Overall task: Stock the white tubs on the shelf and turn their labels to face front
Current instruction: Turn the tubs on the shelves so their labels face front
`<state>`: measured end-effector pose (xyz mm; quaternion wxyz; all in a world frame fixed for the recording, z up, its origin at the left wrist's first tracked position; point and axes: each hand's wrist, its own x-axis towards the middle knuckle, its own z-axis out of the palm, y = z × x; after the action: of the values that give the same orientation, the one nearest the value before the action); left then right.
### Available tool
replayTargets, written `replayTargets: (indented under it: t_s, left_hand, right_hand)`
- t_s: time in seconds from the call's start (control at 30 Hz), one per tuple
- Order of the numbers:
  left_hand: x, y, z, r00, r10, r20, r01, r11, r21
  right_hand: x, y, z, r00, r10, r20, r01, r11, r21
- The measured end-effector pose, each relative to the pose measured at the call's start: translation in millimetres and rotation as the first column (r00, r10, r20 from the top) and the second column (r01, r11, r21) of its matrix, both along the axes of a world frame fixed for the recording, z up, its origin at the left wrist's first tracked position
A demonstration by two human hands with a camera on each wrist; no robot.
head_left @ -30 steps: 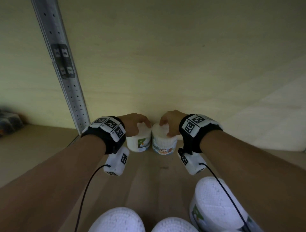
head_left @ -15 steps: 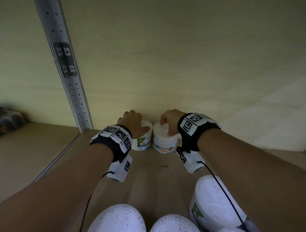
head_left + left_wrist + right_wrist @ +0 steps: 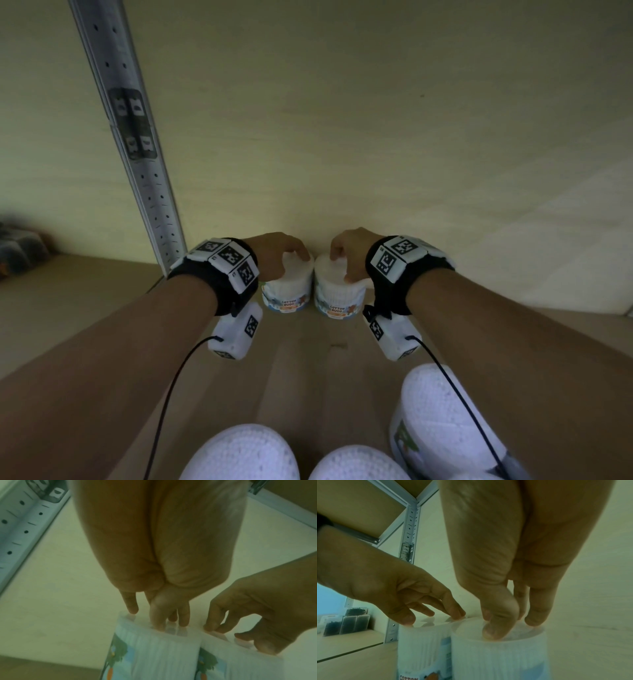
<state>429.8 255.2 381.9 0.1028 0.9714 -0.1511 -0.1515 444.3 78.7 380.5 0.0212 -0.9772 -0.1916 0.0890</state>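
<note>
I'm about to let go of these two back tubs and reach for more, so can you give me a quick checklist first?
1. Left tub label faces front: ok, "COTTON BUDS" reads toward the camera.
2. Right tub label faces front: ok, the same print shows.
3. Both tubs upright on the shelf: ok.
4. Tubs side by side at the back wall: ok; touching or not, cannot tell.
5. Left hand and right hand free to lift: ok, fingers only rest on the lids.
6. More stock within reach: ok, near tubs wait in front.
</note>
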Motion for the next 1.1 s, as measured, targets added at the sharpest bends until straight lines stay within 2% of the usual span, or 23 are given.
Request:
replayTargets:
  t_s: [0.2, 0.37, 0.53, 0.73, 0.83, 0.93, 0.97, 1.1]
  left_hand:
    - [-5.8, -5.1, 2.2, 0.998, -0.052, 0.044, 0.053, 0.998, -0.03]
    - [-3.4, -8.4, -7.6, 0.995, 0.054, 0.083, -0.051, 0.998, -0.041]
    - [-3.0, -2.4, -13.1, 0.988, 0.064, 0.139, -0.06, 0.998, -0.035]
    - [-6.3, -2.3, -8.6, 0.983, 0.021, 0.184, -0.02, 1.0, -0.007]
    - [-12.2, -5.2, -2.6, 0.986, -0.011, 0.169, 0.007, 1.0, 0.027]
    - [-22.0, -8.3, 2.8, 0.989, -0.039, 0.143, 0.032, 0.998, 0.051]
    - [-26.0, -9.3, 4.0, 0.99, -0.051, 0.134, 0.043, 0.997, 0.061]
    - [-42.4, -11.3, 6.8, 0.99, -0.099, 0.099, 0.088, 0.99, 0.11]
  right_hand:
    - [1.1, 1.5, 0.8, 1.0, -0.01, -0.014, 0.01, 1.0, 0.0]
    - [3.3, 0.1, -2.7, 1.0, -0.019, -0.006, 0.019, 1.0, 0.018]
    - [4.7, 2.0, 0.7, 0.999, -0.033, -0.039, 0.032, 0.999, -0.031]
    - [-0.6, 10.4, 1.5, 1.0, -0.025, -0.003, 0.025, 0.994, -0.111]
    - [22.7, 9.2, -13.3, 0.999, -0.038, -0.032, 0.031, 0.98, -0.198]
    - [-2.0, 15.7, -0.9, 0.994, -0.048, -0.094, 0.029, 0.982, -0.188]
    - [-10.0, 17.3, 3.3, 0.996, -0.048, -0.07, 0.035, 0.983, -0.182]
    - [-17.9, 19.6, 4.2, 0.984, -0.051, -0.17, 0.021, 0.985, -0.17]
